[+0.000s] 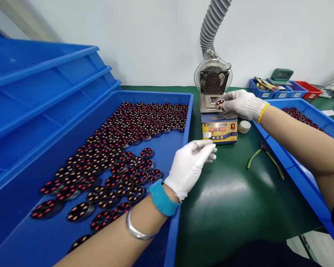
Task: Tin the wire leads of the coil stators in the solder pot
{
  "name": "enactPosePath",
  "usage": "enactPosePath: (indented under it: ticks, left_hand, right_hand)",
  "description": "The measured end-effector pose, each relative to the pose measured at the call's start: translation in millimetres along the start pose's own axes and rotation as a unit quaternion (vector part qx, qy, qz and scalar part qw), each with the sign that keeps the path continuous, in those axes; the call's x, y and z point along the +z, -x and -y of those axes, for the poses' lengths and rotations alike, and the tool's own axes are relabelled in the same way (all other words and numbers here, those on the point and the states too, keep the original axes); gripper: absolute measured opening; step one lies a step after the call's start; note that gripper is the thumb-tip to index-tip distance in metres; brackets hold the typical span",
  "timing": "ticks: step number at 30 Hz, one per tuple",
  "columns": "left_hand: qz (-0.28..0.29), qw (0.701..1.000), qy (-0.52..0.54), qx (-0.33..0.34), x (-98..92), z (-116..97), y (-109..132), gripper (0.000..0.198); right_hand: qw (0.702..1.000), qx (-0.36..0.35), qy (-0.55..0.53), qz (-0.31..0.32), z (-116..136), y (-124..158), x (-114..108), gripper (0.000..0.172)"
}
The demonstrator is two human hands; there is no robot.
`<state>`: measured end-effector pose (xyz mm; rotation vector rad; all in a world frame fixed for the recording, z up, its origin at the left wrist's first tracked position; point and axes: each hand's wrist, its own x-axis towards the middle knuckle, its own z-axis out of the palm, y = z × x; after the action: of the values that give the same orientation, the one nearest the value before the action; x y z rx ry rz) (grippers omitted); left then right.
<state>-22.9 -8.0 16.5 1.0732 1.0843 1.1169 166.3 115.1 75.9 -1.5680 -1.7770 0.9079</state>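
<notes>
My right hand point(241, 104), in a white knit glove with a yellow cuff, pinches a round wound coil part point(219, 105) over the top of the solder pot point(218, 126), a small blue and yellow unit with a red digital display. My left hand point(189, 165), in a white glove with a teal cuff, hovers over the green mat beside the right wall of the big blue tray point(180, 155). Its fingers lie straight and together, with nothing seen in them. Several black round coils with red and copper windings point(122, 155) fill that tray.
A fume fan on a grey hose point(213, 79) stands behind the pot. A small white round tin point(244, 126) and green-handled pliers point(263, 157) lie on the mat. Another blue tray point(303, 122) with coils sits right. Stacked blue trays point(39, 85) rise left. Small bins with tools point(281, 89) sit far back.
</notes>
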Motion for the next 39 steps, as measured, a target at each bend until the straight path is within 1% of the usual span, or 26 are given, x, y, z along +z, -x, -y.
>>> enactPosePath:
  ticks: [2,3,5,7,10,15,18,21,26,29,31,33,36,39]
  left_hand:
    - [0.012,1.000,-0.009,-0.005,-0.8,0,-1,0.029]
    - [0.016,1.000,-0.013,-0.007,-1.1,0,-2,0.029]
    - [0.022,1.000,-0.019,-0.009,-1.8,0,-2,0.029]
    - [0.027,0.999,-0.025,-0.009,-2.5,1,-1,0.029]
    - [0.036,0.999,-0.029,-0.011,-3.6,2,0,0.030]
    - [0.050,0.998,-0.029,-0.013,-5.0,4,-1,0.032]
    - [0.054,0.998,-0.029,-0.014,-5.0,4,-2,0.033]
    - [0.057,0.998,-0.032,-0.015,-4.7,4,-2,0.033]
    - [0.063,0.997,-0.038,-0.014,-4.7,3,-1,0.034]
    - [0.066,0.997,-0.040,-0.016,-5.0,3,0,0.034]
    - [0.068,0.997,-0.043,-0.017,-5.3,3,0,0.034]
    - [0.069,0.996,-0.050,-0.015,-5.6,3,0,0.034]
    - [0.070,0.995,-0.067,-0.011,-5.8,3,-1,0.035]
    - [0.070,0.992,-0.104,-0.005,-5.3,1,-1,0.037]
  right_hand:
    - [0.994,-0.008,0.080,-0.069,-4,-26,-10,0.028]
    - [0.989,-0.005,0.113,-0.092,-6,-38,-13,0.028]
    - [0.980,0.010,0.165,-0.112,-9,-57,-17,0.028]
    - [0.971,0.016,0.207,-0.118,-10,-70,-17,0.027]
    - [0.957,0.005,0.260,-0.128,-10,-77,-14,0.028]
    - [0.945,0.013,0.292,-0.148,-14,-79,-11,0.037]
    - [0.943,0.013,0.298,-0.149,-17,-81,-11,0.037]
    - [0.945,0.012,0.292,-0.146,-19,-83,-12,0.035]
    - [0.960,0.018,0.234,-0.155,-20,-85,-16,0.026]
    - [0.976,0.041,0.156,-0.146,-15,-82,-19,0.022]
    - [0.985,0.062,0.082,-0.142,-10,-77,-20,0.019]
    - [0.987,0.077,0.033,-0.137,-3,-71,-20,0.017]
    - [0.988,0.084,0.005,-0.129,3,-60,-20,0.017]
    - [0.992,0.063,-0.020,-0.111,2,-40,-26,0.019]
